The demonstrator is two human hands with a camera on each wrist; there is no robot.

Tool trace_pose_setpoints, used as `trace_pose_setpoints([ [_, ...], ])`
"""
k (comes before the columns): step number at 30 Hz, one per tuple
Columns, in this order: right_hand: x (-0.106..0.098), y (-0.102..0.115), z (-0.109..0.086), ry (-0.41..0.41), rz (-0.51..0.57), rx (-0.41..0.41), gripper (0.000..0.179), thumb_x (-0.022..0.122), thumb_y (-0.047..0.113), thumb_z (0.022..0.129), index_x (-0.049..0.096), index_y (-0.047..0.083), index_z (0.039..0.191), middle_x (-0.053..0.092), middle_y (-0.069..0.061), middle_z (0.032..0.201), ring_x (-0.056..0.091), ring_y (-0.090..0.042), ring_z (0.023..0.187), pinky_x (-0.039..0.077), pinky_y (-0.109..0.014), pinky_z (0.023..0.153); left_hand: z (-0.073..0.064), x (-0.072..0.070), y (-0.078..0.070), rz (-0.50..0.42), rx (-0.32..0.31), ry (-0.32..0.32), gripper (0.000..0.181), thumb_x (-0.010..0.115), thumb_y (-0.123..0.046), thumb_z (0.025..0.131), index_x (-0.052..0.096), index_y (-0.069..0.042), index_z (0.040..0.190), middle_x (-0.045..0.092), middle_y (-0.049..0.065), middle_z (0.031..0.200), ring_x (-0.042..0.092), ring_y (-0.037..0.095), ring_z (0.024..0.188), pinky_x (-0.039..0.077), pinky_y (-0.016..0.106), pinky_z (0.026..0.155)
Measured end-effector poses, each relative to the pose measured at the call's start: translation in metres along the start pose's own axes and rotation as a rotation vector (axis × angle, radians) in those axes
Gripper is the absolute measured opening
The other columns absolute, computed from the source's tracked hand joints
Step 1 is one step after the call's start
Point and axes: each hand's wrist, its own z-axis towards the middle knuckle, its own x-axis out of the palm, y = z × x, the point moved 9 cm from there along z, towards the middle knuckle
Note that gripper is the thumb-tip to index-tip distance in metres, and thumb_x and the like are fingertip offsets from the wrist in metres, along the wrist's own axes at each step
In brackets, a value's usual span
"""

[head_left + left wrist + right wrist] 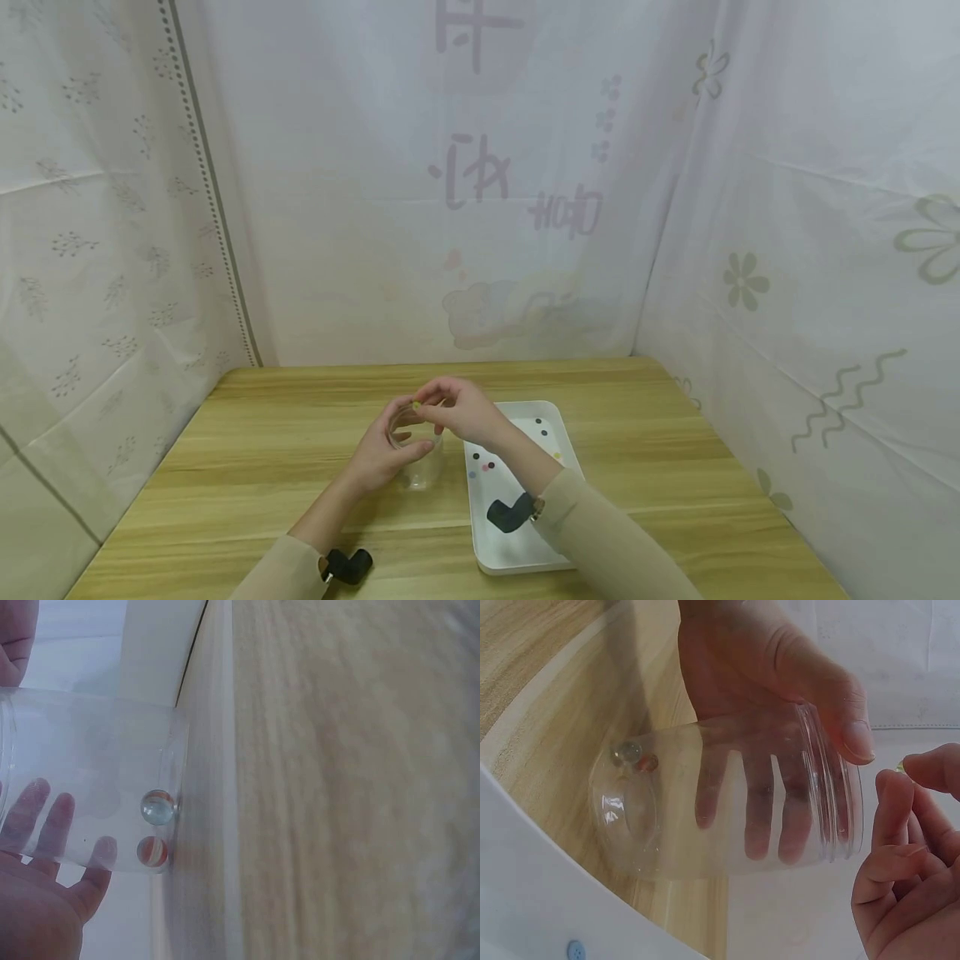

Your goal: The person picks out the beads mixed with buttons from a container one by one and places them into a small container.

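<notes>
My left hand (381,450) holds a clear plastic jar (682,802) round its side near the open mouth, fingers on one side and thumb at the rim. The jar stands upright on the table. Two glass marbles lie at its bottom: a clear one (157,807) with an orange streak and a red-and-white one (153,851). Just over the mouth, my right hand (467,412) pinches a small yellow piece (901,766) between thumb and forefinger. The fingertips hide most of its shape.
Right of the jar lies a white tray (517,546), partly under the right forearm. Scattered in it are several small round pieces, dark, pink, yellow and blue; a blue button (576,950) shows up close. The wooden table (225,492) is bordered by printed curtains (360,250).
</notes>
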Motion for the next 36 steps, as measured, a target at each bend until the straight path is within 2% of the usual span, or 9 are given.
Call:
trace_pose_setpoints([
  [9,0.001,-0.001,-0.001,0.008,-0.015,0.007,0.019,0.074,0.021,0.104,0.077,0.011,0.121,0.075,-0.003,0.105,0.068,-0.015,0.074,0.058,-0.029,0.073,-0.001,-0.001,0.001,-0.006,-0.004,-0.008,0.071,0.081,-0.019,0.099,0.044,-0.012,0.159,0.058,0.018,0.159,0.053,0.042,0.149,0.043,0.067,0.122],
  [13,0.0,-0.003,0.0,0.007,-0.012,0.013,0.021,0.074,0.019,0.104,0.077,0.011,0.123,0.074,-0.004,0.113,0.068,-0.016,0.076,0.059,-0.031,0.074,0.0,-0.001,0.0,-0.003,0.006,-0.01,0.07,0.08,-0.02,0.099,0.045,-0.012,0.159,0.058,0.018,0.158,0.053,0.042,0.147,0.044,0.068,0.121],
  [18,-0.005,-0.009,-0.001,-0.003,0.005,0.031,0.021,0.074,0.023,0.105,0.076,0.017,0.125,0.073,-0.003,0.126,0.073,-0.029,0.089,0.064,-0.043,0.081,0.0,0.0,0.0,0.003,0.015,-0.007,0.068,0.08,-0.02,0.1,0.046,-0.016,0.159,0.059,0.014,0.158,0.053,0.04,0.147,0.044,0.069,0.12],
  [22,-0.014,-0.009,-0.003,-0.03,0.031,0.043,0.026,0.073,0.023,0.105,0.074,0.016,0.13,0.073,-0.007,0.128,0.073,-0.037,0.096,0.062,-0.039,0.08,0.0,0.0,-0.001,-0.007,0.023,-0.002,0.068,0.08,-0.019,0.1,0.046,-0.016,0.159,0.058,0.017,0.158,0.054,0.041,0.146,0.043,0.07,0.12],
  [24,-0.019,-0.008,-0.005,-0.045,0.039,0.04,0.029,0.073,0.023,0.105,0.073,0.013,0.133,0.073,-0.011,0.13,0.072,-0.034,0.093,0.059,-0.033,0.076,0.001,0.0,-0.002,-0.012,0.028,-0.001,0.068,0.08,-0.018,0.1,0.046,-0.016,0.159,0.058,0.021,0.157,0.054,0.042,0.146,0.043,0.071,0.12],
  [28,-0.028,-0.013,-0.007,-0.068,0.051,0.038,0.032,0.073,0.022,0.106,0.071,0.011,0.135,0.072,-0.015,0.131,0.071,-0.024,0.085,0.058,-0.031,0.073,0.002,0.001,-0.003,-0.01,0.039,0.004,0.067,0.079,-0.017,0.1,0.046,-0.014,0.158,0.058,0.026,0.155,0.053,0.045,0.146,0.042,0.071,0.12],
  [36,-0.045,-0.03,-0.009,-0.096,0.064,0.052,0.036,0.074,0.026,0.106,0.07,0.016,0.139,0.072,-0.019,0.135,0.067,-0.016,0.079,0.051,-0.026,0.067,0.002,0.001,-0.003,-0.004,0.045,-0.004,0.065,0.079,-0.014,0.1,0.048,-0.016,0.157,0.06,0.025,0.153,0.055,0.045,0.145,0.044,0.071,0.119],
])
